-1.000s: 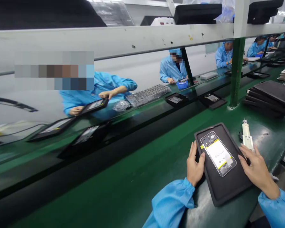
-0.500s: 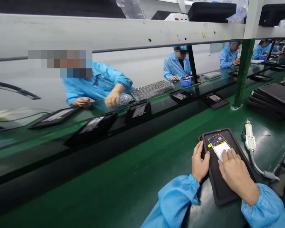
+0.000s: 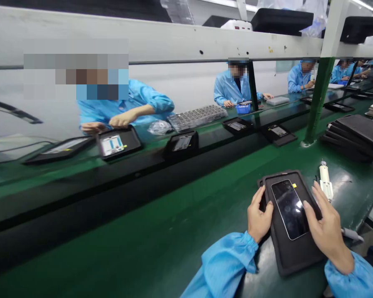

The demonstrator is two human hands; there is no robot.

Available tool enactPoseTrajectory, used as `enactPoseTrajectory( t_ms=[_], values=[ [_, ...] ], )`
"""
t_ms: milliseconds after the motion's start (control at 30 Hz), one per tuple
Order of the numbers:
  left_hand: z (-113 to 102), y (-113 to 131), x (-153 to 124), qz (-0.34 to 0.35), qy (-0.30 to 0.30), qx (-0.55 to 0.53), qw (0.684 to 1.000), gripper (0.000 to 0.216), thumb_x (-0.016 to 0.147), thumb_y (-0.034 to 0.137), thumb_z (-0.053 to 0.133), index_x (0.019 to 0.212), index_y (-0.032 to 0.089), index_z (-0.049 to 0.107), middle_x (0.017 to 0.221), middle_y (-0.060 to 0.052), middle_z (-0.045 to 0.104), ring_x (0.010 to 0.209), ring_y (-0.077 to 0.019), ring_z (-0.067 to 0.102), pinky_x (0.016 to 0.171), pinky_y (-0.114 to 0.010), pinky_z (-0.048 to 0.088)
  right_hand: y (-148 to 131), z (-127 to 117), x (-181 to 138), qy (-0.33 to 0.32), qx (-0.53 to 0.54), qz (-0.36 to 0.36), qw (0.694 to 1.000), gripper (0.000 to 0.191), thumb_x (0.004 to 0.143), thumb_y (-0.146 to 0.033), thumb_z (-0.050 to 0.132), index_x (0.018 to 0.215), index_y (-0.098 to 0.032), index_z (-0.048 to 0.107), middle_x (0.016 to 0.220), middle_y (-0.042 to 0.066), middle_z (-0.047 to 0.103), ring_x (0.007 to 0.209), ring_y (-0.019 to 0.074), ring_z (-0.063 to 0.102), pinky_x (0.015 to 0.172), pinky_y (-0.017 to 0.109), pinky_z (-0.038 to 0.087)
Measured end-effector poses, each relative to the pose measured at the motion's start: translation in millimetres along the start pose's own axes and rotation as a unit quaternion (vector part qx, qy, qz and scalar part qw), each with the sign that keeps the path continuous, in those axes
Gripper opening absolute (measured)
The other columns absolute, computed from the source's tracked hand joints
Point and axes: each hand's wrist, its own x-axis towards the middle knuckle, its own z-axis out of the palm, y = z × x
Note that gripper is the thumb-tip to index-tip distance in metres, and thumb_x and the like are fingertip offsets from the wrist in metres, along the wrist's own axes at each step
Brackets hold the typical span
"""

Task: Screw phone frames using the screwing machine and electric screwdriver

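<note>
A smartphone (image 3: pixel 289 209) lies screen up in a shallow black tray (image 3: pixel 294 263), with a small yellow tab (image 3: pixel 294 186) by its upper right edge. Another tray's edge shows beneath at the upper left. My left hand (image 3: pixel 258 217) grips the tray's left rim, thumb on the near side and fingers along the edge. Over the tray's right rim, my right hand (image 3: pixel 328 223) is open with fingers spread, its thumb close to the phone's right edge; whether it touches is unclear. An electric screwdriver (image 3: pixel 325 180) lies beyond that hand, its cable partly hidden.
A stack of black trays (image 3: pixel 354 136) stands at the right, past a green post (image 3: pixel 318 101). Along the dark conveyor belt (image 3: pixel 143 178) sit more trays with phones. Opposite, a co-worker's hand (image 3: pixel 123 119) is at a tray (image 3: pixel 133 138). A white shelf beam (image 3: pixel 161 41) crosses above.
The phone has been turned over from its opened back to its screen. My right hand has lifted off it and moved right. The co-worker opposite has drawn a tray off the belt.
</note>
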Motion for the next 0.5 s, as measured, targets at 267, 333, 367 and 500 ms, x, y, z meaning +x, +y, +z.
enactPoseTrajectory(
  t_ms=[267, 333, 367, 500],
  values=[
    [-19.7, 48.4, 3.3, -0.073, 0.003, -0.158, 0.985, 0.05, 0.078, 0.036, 0.064, 0.124, 0.018, 0.061, 0.125, -0.013, 0.065, 0.093, -0.0232, 0.07, 0.081, -0.034, 0.06, 13.2, -24.4, -4.5, -0.031, 0.198, 0.243, 0.949, 0.07, 0.077, -0.055, 0.07, 0.133, -0.016, 0.052, 0.132, 0.016, 0.057, 0.117, 0.0308, 0.058, 0.093, 0.042, 0.054],
    [-29.9, 64.6, 10.2, -0.1, 0.014, -0.193, 0.976, 0.049, 0.072, 0.036, 0.072, 0.117, 0.017, 0.066, 0.125, -0.012, 0.065, 0.113, -0.0261, 0.062, 0.097, -0.035, 0.052, 1.7, -24.4, -7.0, -0.097, 0.296, 0.298, 0.902, 0.071, 0.076, -0.053, 0.072, 0.134, -0.018, 0.05, 0.133, 0.013, 0.057, 0.121, 0.0284, 0.056, 0.096, 0.038, 0.053],
    [-36.3, 71.5, 11.9, -0.119, 0.017, -0.215, 0.969, 0.052, 0.069, 0.036, 0.076, 0.116, 0.016, 0.066, 0.128, -0.012, 0.063, 0.121, -0.0267, 0.056, 0.103, -0.035, 0.047, -5.0, -24.1, -7.4, -0.127, 0.335, 0.314, 0.879, 0.069, 0.076, -0.052, 0.073, 0.133, -0.019, 0.051, 0.133, 0.012, 0.057, 0.121, 0.0275, 0.055, 0.097, 0.036, 0.052],
    [-66.3, 88.7, -13.2, -0.246, -0.005, -0.353, 0.903, 0.084, 0.067, 0.045, 0.079, 0.139, 0.021, 0.043, 0.135, -0.015, 0.058, 0.124, -0.0297, 0.054, 0.104, -0.042, 0.046, -18.0, -16.5, -8.6, -0.163, 0.397, 0.359, 0.829, 0.072, 0.072, -0.053, 0.076, 0.131, -0.018, 0.052, 0.125, 0.01, 0.063, 0.112, 0.028, 0.062, 0.093, 0.034, 0.055]
  ],
)
